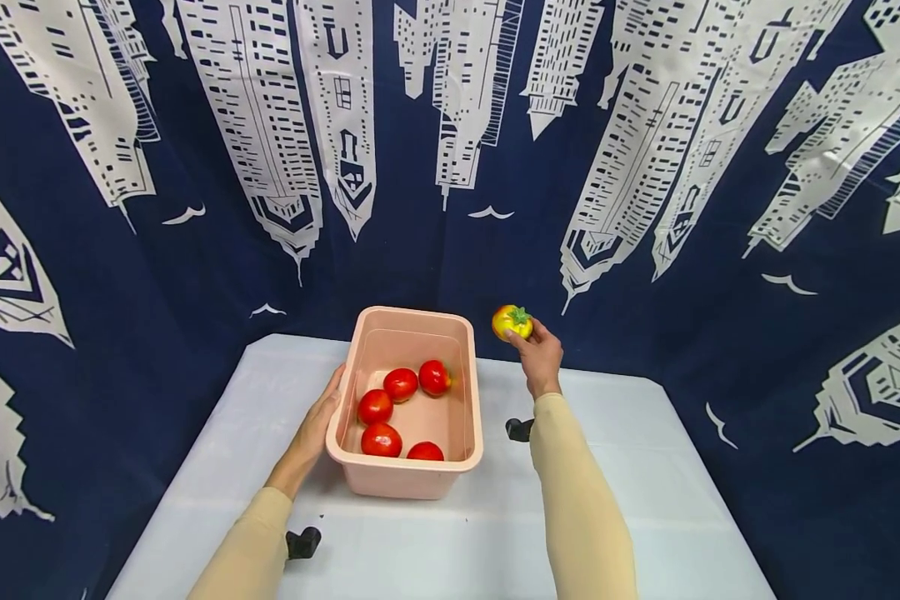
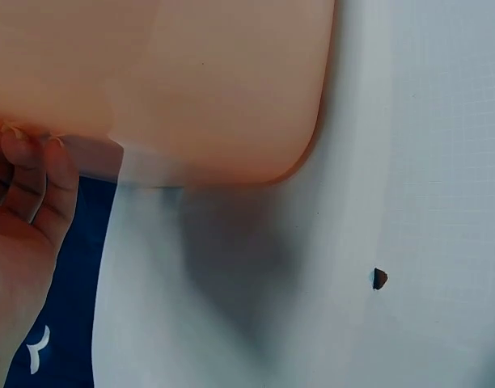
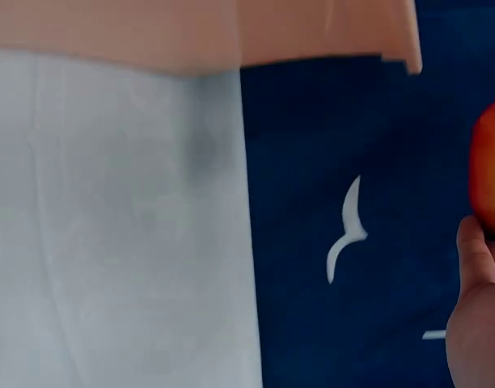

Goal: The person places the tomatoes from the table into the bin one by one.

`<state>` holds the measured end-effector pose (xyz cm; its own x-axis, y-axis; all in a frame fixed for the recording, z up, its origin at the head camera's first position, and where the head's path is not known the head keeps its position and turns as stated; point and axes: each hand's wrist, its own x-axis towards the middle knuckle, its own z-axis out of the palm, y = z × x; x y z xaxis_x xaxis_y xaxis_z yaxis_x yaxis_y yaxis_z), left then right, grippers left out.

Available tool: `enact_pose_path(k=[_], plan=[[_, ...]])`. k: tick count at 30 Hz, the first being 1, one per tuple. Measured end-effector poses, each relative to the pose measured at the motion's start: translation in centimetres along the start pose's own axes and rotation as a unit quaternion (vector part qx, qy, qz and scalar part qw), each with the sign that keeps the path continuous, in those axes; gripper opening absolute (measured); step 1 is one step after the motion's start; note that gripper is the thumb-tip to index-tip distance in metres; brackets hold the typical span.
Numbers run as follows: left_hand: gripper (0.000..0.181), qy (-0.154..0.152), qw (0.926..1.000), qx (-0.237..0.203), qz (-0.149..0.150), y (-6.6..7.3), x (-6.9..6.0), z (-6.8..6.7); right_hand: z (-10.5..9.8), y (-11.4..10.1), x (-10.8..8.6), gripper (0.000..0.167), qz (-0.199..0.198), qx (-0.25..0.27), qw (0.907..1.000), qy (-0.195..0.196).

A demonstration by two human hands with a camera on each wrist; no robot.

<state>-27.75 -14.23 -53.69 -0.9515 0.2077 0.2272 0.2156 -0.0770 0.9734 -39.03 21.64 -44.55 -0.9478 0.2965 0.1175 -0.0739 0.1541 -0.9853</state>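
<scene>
In the head view a pink plastic bin [image 1: 412, 482] stands on the white table with several red tomatoes [image 1: 381, 440] on its floor. My left hand [image 1: 318, 425] rests along the bin's left wall, its fingers lying against the outside. The left wrist view shows those fingertips [image 2: 60, 166] touching the bin's side [image 2: 207, 89]. Beyond the bin's right far corner, my right hand [image 1: 540, 354] holds up a yellow-and-red tomato [image 1: 508, 323] with a green leafy top, pinched between thumb and fingers. Only part of this tomato [image 3: 492, 174] shows in the right wrist view.
The white table [image 1: 630, 467] extends to both sides of the bin. Behind it hangs a dark blue cloth [image 1: 435, 250] printed with white buildings and birds. A small dark speck [image 2: 380, 279] lies on the table near the bin. Black wrist-worn devices [image 1: 520, 429] show beside both sleeves.
</scene>
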Motion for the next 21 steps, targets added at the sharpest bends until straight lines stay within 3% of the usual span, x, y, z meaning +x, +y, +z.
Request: enact_pose_path(k=[11,21], plan=[[0.053,-0.002,1.0,-0.004,0.006,0.1,-0.2,-0.1,4.0,-2.8,-0.8,0.067,-0.018,0.006,0.999,-0.04],[0.054,-0.008,0.9999,-0.006,0.009,-0.2,0.1,-0.1,7.0,-4.0,-1.7,0.066,-0.02,0.012,0.9966,-0.079]])
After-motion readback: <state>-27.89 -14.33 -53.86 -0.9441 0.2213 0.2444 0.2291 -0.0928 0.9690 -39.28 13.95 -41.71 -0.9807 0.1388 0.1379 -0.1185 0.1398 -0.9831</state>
